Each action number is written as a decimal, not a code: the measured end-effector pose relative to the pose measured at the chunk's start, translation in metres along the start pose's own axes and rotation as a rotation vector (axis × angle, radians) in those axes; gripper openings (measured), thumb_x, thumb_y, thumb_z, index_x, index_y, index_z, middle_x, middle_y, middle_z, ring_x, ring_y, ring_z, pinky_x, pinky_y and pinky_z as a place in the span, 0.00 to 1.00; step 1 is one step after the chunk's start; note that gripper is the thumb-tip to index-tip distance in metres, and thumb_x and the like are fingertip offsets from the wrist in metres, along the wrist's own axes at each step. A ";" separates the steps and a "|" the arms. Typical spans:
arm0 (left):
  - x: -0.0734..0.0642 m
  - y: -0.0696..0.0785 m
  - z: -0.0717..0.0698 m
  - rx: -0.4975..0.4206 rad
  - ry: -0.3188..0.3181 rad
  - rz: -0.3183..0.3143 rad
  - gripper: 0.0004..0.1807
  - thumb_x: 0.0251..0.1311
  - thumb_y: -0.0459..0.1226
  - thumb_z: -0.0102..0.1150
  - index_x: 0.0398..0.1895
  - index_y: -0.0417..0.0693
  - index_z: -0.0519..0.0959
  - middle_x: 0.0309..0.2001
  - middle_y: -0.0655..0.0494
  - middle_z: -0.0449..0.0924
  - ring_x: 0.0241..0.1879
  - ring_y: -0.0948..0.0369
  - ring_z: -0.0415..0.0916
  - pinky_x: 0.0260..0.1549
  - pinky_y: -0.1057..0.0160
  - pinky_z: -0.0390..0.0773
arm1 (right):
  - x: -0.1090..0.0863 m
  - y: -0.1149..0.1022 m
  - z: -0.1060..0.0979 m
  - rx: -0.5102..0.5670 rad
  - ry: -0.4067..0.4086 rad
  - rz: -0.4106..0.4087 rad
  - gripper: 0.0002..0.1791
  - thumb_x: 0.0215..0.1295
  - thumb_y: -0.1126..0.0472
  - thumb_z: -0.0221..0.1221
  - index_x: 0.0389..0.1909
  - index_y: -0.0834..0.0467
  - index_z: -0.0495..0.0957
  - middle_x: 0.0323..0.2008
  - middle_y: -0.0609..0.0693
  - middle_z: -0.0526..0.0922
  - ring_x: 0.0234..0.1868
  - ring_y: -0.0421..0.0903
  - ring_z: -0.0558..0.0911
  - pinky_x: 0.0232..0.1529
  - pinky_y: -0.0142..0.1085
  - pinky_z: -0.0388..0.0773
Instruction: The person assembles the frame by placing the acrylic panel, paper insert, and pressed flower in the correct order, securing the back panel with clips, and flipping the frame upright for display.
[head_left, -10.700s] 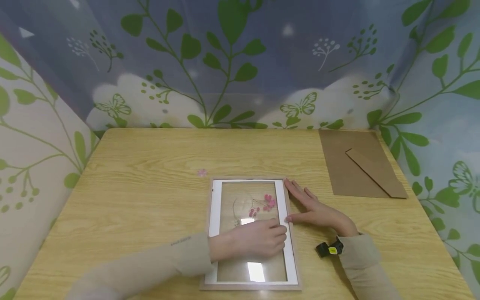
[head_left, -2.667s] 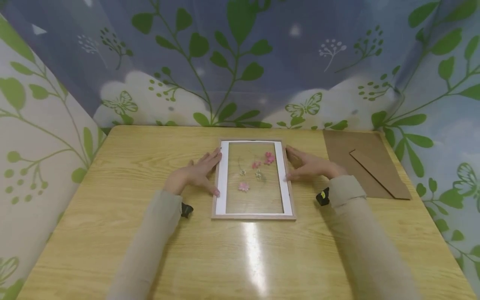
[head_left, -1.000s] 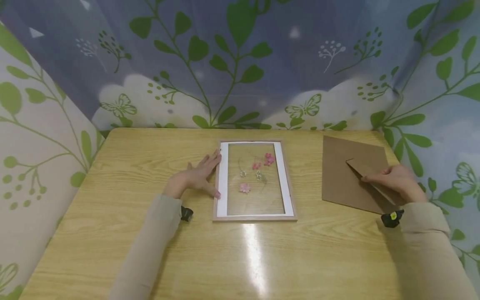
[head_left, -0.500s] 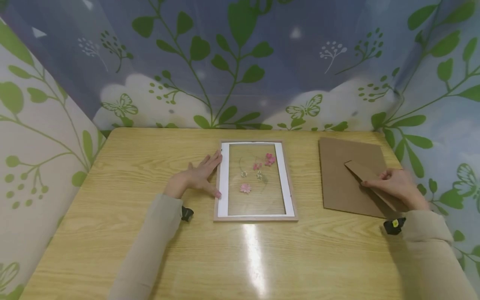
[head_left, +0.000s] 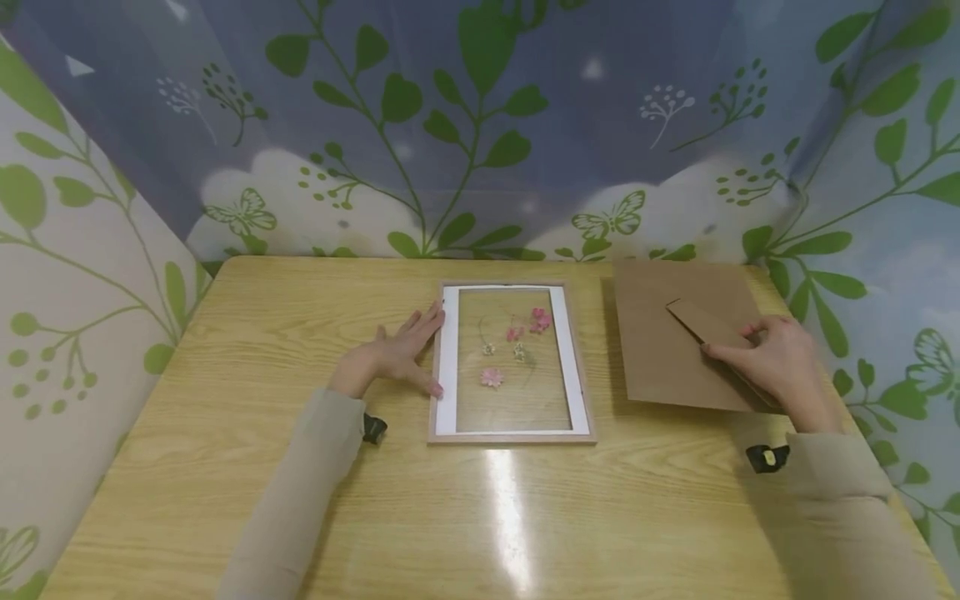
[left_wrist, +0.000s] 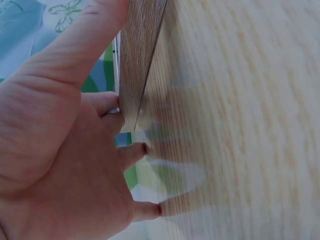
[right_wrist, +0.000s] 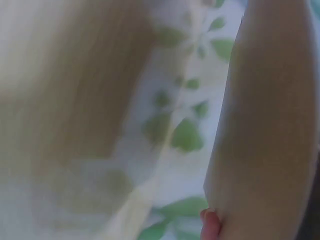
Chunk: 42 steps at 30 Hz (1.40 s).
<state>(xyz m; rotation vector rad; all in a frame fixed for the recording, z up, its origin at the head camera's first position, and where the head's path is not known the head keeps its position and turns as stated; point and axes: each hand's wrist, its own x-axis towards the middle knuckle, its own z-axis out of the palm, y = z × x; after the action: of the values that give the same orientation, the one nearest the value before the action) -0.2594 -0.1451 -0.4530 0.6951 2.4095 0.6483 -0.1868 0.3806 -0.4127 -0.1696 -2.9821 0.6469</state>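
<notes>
A picture frame [head_left: 587, 383] lies face up mid-table, with white strips along its sides and pressed flowers [head_left: 491, 377] in pink and white behind the clear pane. Along its left side rests my left hand [head_left: 393, 354], fingers spread and thumb apart; the left wrist view shows fingertips [left_wrist: 152, 210] down on the wood beside the frame's edge. My right hand [head_left: 780, 358] pinches the stand leg [head_left: 705, 325] of a brown backing board [head_left: 645, 350], which hangs above the table and casts a shadow. In the right wrist view, a fingertip [right_wrist: 211, 225] shows at a brown panel's edge.
The wooden table [head_left: 300, 500] backs onto a leaf-patterned curtain [head_left: 555, 167], with more patterned cloth at both sides. A bright reflection lies on the wood in front of the frame. Black wrist devices [head_left: 767, 457] sit at both cuffs.
Earlier, both hands moved the frame up the table with the flowers in it. Then my right hand went to the backing board, took its stand leg and lifted it, shifting leftward. My left hand stays.
</notes>
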 end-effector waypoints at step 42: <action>-0.001 -0.004 0.002 -0.003 0.015 0.022 0.72 0.46 0.57 0.75 0.80 0.48 0.31 0.79 0.54 0.18 0.76 0.47 0.19 0.59 0.25 0.19 | -0.036 -0.198 0.120 0.020 0.031 -0.146 0.31 0.42 0.42 0.72 0.34 0.64 0.75 0.45 0.66 0.77 0.53 0.64 0.72 0.53 0.53 0.63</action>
<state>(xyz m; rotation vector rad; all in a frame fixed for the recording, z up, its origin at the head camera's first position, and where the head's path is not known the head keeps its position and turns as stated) -0.2586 -0.1474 -0.4565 0.7184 2.4175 0.6683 -0.1817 0.1480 -0.4414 0.0388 -2.9223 0.6507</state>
